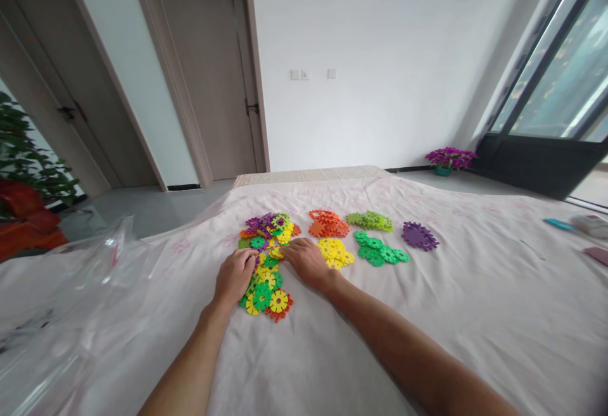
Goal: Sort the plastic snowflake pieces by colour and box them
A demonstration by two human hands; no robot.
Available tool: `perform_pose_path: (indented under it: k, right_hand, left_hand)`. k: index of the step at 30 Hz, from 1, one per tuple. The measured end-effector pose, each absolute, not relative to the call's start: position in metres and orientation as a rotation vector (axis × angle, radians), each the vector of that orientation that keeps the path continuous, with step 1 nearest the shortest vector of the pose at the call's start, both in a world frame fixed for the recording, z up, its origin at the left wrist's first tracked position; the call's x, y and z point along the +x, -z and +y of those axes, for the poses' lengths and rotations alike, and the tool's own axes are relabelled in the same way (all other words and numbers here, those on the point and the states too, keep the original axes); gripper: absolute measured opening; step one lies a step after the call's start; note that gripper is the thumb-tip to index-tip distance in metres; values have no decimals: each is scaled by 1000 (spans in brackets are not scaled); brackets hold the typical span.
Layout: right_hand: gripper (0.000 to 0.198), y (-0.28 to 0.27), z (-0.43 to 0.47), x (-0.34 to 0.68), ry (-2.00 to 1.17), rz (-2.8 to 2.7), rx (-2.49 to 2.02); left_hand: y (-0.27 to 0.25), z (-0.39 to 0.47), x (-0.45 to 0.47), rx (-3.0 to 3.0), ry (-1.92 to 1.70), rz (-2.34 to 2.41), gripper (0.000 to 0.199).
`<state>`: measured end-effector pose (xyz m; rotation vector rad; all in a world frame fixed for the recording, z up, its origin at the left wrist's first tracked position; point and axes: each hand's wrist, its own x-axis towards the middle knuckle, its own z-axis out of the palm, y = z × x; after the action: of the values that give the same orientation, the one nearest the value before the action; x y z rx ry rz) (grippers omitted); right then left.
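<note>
A mixed pile of notched plastic building discs [263, 296] in yellow, green, purple and orange lies on the cloth in front of me. At its left edge my left hand [234, 275] rests with curled fingers pressed together; what they hold, if anything, is hidden. My right hand [304, 260] reaches in from the other side, its fingers closed at a yellow disc [276, 252]. Sorted by colour to the right are orange square pieces [327, 223], yellow discs [335, 253], light green pieces [370, 220], green discs [379, 250] and purple square pieces [420, 236].
A pale patterned cloth [475, 302] covers the table. Clear plastic packaging [71, 315] lies at the left. Near the right edge are a blue item [558, 224] and a white box-like object [589, 225]. Potted purple flowers [450, 158] stand beyond the table.
</note>
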<state>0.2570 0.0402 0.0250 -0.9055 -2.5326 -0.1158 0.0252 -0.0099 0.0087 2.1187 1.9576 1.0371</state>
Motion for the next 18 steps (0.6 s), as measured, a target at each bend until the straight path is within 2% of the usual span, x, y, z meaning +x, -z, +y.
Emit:
perform_pose_path:
  k: [7,18]
  right_hand:
    - [27,-29,36,263,94,-2356,-1010]
    - [19,-55,59,331,-132,-1946,-1517]
  left_hand:
    - [-8,-10,25,2113,-1023,1963,35]
    - [-7,-9,23,2074,-1047,1931,35]
